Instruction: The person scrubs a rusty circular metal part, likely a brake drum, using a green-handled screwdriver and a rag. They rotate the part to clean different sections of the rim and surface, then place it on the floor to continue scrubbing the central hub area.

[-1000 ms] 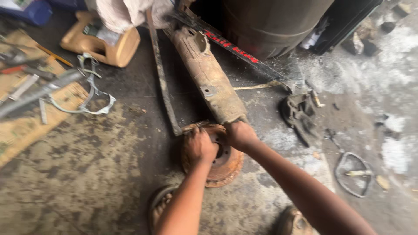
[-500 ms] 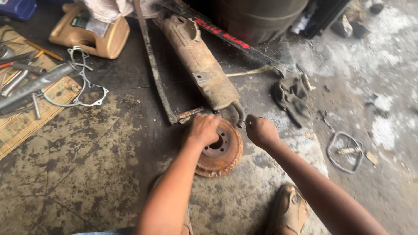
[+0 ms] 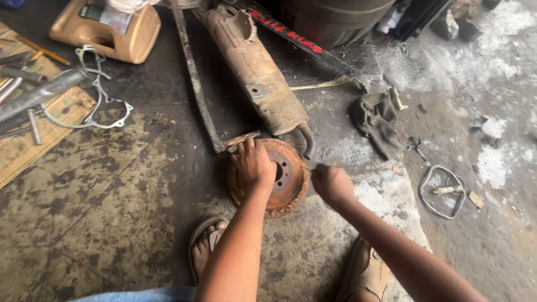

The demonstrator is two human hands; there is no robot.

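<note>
Oil-stained concrete floor (image 3: pixel 112 184): left hand (image 3: pixel 253 165) spread flat on rusty brake drum (image 3: pixel 288 184); right hand (image 3: pixel 330 183) clenched beside it; drum unopened.

Single head-worn view, looking steeply down and slightly forward at a stained concrete floor (image 3: pixel 112 223) from above the person's own forearms and sandalled feet. The rusty brake drum (image 3: pixel 279 184) sits just below frame centre at close range, within arm's reach; beyond it lies a rusted exhaust silencer (image 3: pixel 257 72), left of it a cardboard sheet (image 3: pixel 33 140) with tools. No second view overlaps.
</note>
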